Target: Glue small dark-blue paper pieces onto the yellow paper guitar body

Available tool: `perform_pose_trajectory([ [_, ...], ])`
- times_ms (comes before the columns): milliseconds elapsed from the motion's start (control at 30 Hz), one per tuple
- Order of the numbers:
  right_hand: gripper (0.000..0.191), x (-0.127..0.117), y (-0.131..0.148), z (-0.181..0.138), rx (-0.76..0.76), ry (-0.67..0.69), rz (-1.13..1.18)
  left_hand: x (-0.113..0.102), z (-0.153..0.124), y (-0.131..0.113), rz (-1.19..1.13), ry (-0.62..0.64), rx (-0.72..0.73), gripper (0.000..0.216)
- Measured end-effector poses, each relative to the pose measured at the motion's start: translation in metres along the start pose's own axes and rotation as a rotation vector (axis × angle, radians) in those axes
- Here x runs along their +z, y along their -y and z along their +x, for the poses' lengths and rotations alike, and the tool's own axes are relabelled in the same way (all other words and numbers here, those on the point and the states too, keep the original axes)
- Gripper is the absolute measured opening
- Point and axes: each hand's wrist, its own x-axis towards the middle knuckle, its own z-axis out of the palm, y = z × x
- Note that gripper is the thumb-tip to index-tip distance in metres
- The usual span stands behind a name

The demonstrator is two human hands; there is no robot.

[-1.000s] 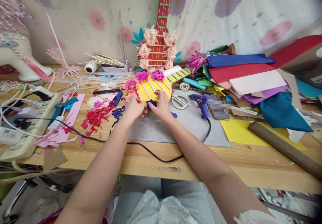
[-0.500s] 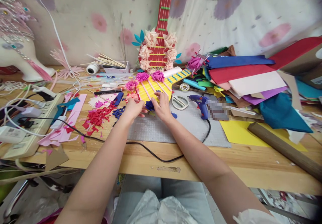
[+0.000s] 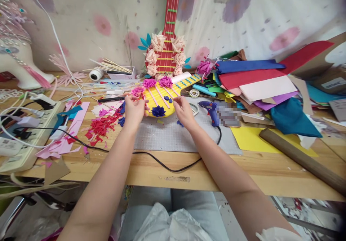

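A yellow paper guitar (image 3: 159,97) with pink stripes and magenta flowers lies flat at the back of a grey cutting mat (image 3: 175,136). A dark blue paper flower (image 3: 158,111) sits on the near end of its body. My left hand (image 3: 134,110) is curled on the guitar's left edge, fingers closed around it. On the right edge rests my right hand (image 3: 184,112), its fingertips pinched on the rim. Neither hand touches the blue flower.
A blue glue gun (image 3: 209,108) lies right of the guitar, its black cable (image 3: 162,162) crossing the table front. Red paper scraps (image 3: 102,125) and a power strip (image 3: 29,140) lie left. Coloured paper sheets (image 3: 267,86) pile at right. A red guitar (image 3: 166,53) leans on the wall.
Both hands were pressed together on the blue flower. They have let go of it and moved apart to the guitar's left and right edges; the flower stays on the body.
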Motion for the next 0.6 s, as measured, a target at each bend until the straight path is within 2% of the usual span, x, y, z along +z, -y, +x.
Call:
perform_pose_trajectory([
  [67,0.011,-0.019,-0.008,-0.005,0.031,0.066,-0.022,0.006,-0.005,0.001,0.012,-0.015,0.124,0.030],
  [133,0.007,-0.036,-0.017,-0.013,0.059,0.126,-0.075,0.017,-0.017,0.005,0.086,0.027,0.234,0.030],
  [233,0.010,-0.054,-0.029,-0.028,0.068,0.195,-0.176,0.038,-0.040,0.016,0.278,0.235,0.392,0.025],
  [300,0.017,-0.059,-0.035,-0.036,0.030,0.235,-0.220,0.052,-0.054,0.027,0.455,0.407,0.466,0.025],
  [367,0.022,-0.062,-0.038,-0.042,-0.035,0.268,-0.243,0.061,-0.063,0.039,0.622,0.517,0.518,0.027],
  [467,0.025,-0.061,-0.038,-0.046,-0.106,0.295,-0.251,0.068,-0.065,0.056,0.775,0.547,0.611,0.031],
  [600,0.024,-0.058,-0.038,-0.046,-0.113,0.308,-0.240,0.069,-0.060,0.070,0.771,0.525,0.670,0.037],
])
